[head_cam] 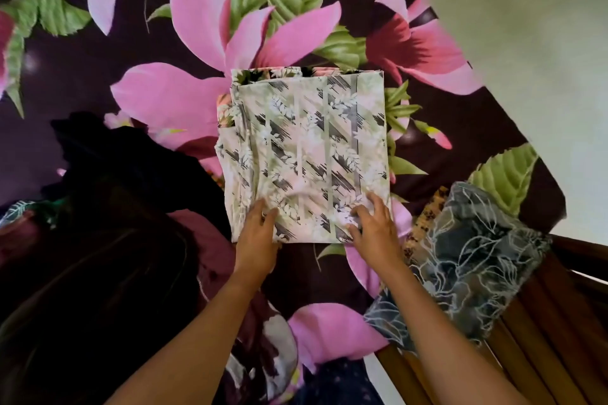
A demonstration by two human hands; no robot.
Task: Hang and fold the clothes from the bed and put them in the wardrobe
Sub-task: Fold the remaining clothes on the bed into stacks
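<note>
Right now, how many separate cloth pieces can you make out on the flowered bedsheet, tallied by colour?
pale leaf-print cloth, folded: 1
grey leaf-outline cloth: 1
brown speckled cloth, mostly hidden under the grey one: 1
maroon cloth, partly hidden: 1
black heap, pieces inside cannot be told apart: 1
Total: 5

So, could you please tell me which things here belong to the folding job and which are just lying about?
Job: folded pale leaf-print garment, left hand and right hand resting on its near edge; dark clothes pile; grey leaf-print cloth.
Just there: floral bedsheet; wooden bed frame.
</note>
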